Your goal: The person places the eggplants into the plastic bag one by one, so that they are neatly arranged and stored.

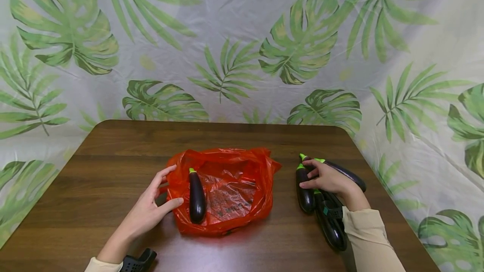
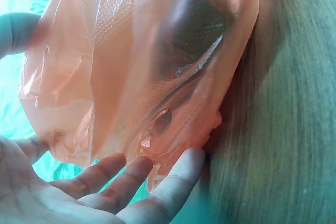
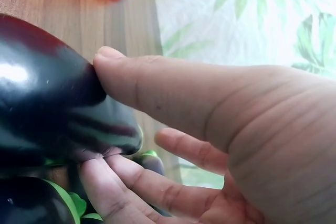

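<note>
A red plastic bag (image 1: pixel 227 228) lies with its mouth spread on the table. One dark eggplant (image 1: pixel 197 198) with a green cap rests inside, along the left. My left hand (image 1: pixel 149 211) touches the bag's left side, thumb and fingers spread; in the left wrist view its fingertips (image 2: pixel 186 163) rest against the outer plastic. To the right of the bag, my right hand (image 1: pixel 325 178) is over a group of several eggplants. It pinches the nearest-left eggplant (image 3: pixel 47 87) near the cap end, thumb on one side and fingers on the other.
Other eggplants lie close around the right hand, one eggplant (image 1: pixel 353 174) behind it and another eggplant (image 1: pixel 332 232) in front, under the wrist. The brown wooden table (image 1: pixel 124 150) ends at a leaf-patterned cloth (image 1: pixel 242 32) hanging behind.
</note>
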`<state>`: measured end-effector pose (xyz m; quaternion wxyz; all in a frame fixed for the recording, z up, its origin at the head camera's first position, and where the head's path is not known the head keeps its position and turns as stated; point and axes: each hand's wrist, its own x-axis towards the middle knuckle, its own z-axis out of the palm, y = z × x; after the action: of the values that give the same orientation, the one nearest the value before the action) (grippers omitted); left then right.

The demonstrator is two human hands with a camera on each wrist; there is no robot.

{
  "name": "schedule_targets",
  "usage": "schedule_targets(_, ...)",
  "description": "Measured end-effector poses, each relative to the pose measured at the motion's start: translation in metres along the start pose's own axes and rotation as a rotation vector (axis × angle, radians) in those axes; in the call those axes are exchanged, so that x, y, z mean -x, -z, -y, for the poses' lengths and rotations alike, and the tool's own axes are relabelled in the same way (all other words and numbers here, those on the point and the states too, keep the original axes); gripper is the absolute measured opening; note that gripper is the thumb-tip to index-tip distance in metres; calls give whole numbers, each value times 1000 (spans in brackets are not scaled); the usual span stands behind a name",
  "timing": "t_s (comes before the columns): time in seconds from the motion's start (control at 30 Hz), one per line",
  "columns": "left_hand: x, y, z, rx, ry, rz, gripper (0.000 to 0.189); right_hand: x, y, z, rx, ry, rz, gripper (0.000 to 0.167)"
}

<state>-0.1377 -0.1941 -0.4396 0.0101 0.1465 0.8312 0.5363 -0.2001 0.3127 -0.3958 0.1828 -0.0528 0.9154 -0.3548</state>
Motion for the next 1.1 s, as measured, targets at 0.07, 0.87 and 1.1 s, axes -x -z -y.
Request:
schedule_targets(0.07,0,0,0,-1,1,0,78,-1,-1,0,4,-3,11,84)
schedule_targets(0.87,0,0,1,0,-2,1,77,-11,-8,10,-74,-33,72,80)
schedule_targets(1.1,0,-1,2,-2,-16,0,77,-9,-13,9,-110,-28,68,81)
